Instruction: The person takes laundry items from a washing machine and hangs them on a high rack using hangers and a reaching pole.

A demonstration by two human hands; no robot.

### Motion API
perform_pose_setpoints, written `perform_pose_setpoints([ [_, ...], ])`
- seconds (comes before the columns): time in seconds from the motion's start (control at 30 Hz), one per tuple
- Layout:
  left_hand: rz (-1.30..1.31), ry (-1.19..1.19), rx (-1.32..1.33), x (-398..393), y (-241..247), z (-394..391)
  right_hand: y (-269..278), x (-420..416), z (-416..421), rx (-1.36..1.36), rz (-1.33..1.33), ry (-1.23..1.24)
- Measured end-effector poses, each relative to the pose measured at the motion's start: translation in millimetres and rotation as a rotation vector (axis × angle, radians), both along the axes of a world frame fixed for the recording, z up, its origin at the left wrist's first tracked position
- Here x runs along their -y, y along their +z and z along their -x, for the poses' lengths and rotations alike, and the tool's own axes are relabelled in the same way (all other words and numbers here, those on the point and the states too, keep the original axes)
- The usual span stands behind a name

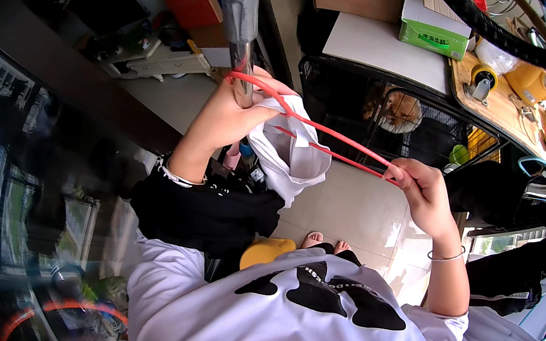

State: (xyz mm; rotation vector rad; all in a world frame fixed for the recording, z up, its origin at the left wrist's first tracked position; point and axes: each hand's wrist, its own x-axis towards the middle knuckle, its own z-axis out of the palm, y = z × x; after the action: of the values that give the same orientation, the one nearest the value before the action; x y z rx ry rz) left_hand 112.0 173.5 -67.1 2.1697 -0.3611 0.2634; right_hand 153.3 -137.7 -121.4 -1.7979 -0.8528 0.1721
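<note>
A red clothes hanger (pixel 338 136) stretches between my two hands. With thumb and fingertips, my right hand (pixel 423 193) pinches its right end. My left hand (pixel 239 116) has its thumb on a white garment (pixel 291 160), which hangs in folds around the hanger's left part. The hanger's left end lies over that hand, beside a shiny metal tube (pixel 241 54) with a cast joint. Whether the left fingers also grip the tube is hidden. Black clothing (pixel 206 213) hangs just below my left wrist.
A dog (pixel 397 110) is inside a black wire crate (pixel 340 95) under a white tabletop (pixel 385 48). A green-and-white carton (pixel 434 32) and a wooden board (pixel 511 105) with a caster wheel (pixel 483 81) are on top. Something yellow (pixel 267 251) stands near my feet. Dark clothes (pixel 510 275) hang at right.
</note>
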Motion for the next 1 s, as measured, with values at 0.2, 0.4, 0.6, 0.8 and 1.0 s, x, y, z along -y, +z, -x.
perform_pose_setpoints([
  [0.2, -0.079, -0.127, -0.046, -7, 8, 5, 9, 12, 2, 0.302, 0.042, -0.126],
  [0.4, 0.496, -0.075, -0.308, 5, -6, -1, -1, 27, 1, 0.458, 0.083, -0.185],
  [0.6, 0.368, 0.234, 0.007, 25, -24, -25, -14, 28, 14, 0.483, 0.165, -0.238],
  [0.8, 0.551, 0.110, -0.145, 0, -41, -36, -24, 63, 18, 0.111, -0.038, -0.345],
  [1.0, 0.264, 0.029, 0.037, 17, -23, -37, -1, 78, 3, 0.151, -0.120, -0.364],
])
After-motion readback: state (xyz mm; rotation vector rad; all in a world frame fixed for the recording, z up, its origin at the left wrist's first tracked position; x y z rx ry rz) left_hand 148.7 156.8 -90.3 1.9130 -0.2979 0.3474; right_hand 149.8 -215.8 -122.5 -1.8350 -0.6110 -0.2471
